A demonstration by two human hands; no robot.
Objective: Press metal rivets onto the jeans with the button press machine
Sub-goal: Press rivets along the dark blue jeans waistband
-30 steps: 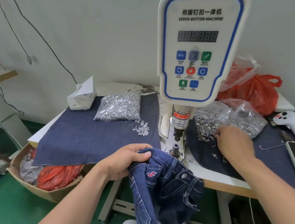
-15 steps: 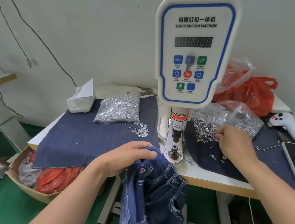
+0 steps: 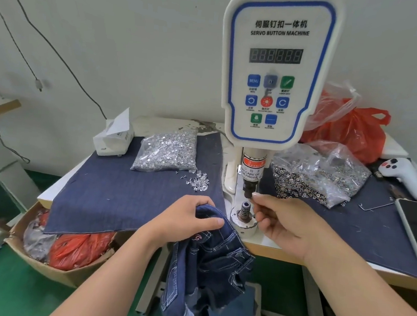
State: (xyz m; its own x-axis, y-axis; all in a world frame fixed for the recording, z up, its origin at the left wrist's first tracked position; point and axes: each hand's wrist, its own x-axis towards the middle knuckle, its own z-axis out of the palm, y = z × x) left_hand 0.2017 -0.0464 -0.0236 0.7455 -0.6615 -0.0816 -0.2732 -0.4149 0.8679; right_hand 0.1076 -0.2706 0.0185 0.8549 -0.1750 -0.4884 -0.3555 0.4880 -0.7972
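Left hand (image 3: 184,218) grips jeans (image 3: 208,263); right hand (image 3: 282,222) pinches something tiny beside the press (image 3: 247,189).

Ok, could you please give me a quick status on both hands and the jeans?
Left hand grips jeans beside lower die. Right hand pinching at upper punch; rivet too small to confirm. Die uncovered.

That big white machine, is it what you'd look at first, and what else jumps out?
Yes, the machine with its coloured buttons stands tall in the middle of the table. Just below it, the right hand pinches at the press tip while the left hand holds jeans at the table's edge. Shiny bags of rivets lie on either side.
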